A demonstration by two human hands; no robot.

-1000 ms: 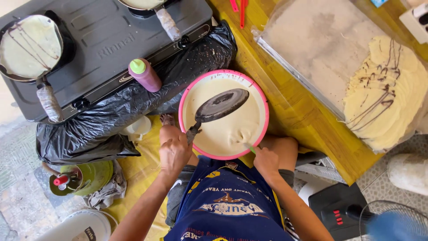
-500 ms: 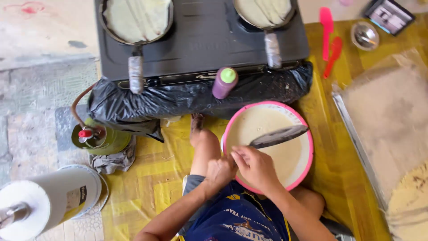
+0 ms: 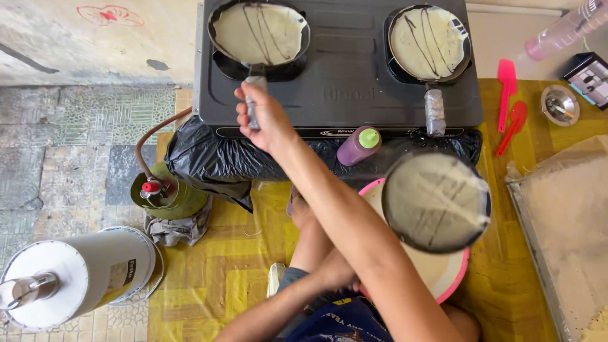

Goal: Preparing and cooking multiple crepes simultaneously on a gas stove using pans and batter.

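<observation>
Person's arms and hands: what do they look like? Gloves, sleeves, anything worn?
Both arms are bare, with no sleeves in view and no gloves or watch. The right hand has bare fingers, no rings visible. The left hand is mostly hidden under the right arm. The torso shows a dark blue shirt with yellow print.

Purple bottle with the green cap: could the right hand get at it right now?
Probably yes, once free. The right hand is closed on the left pan's handle, farther off than the purple bottle, which stands open beside that forearm.
</observation>
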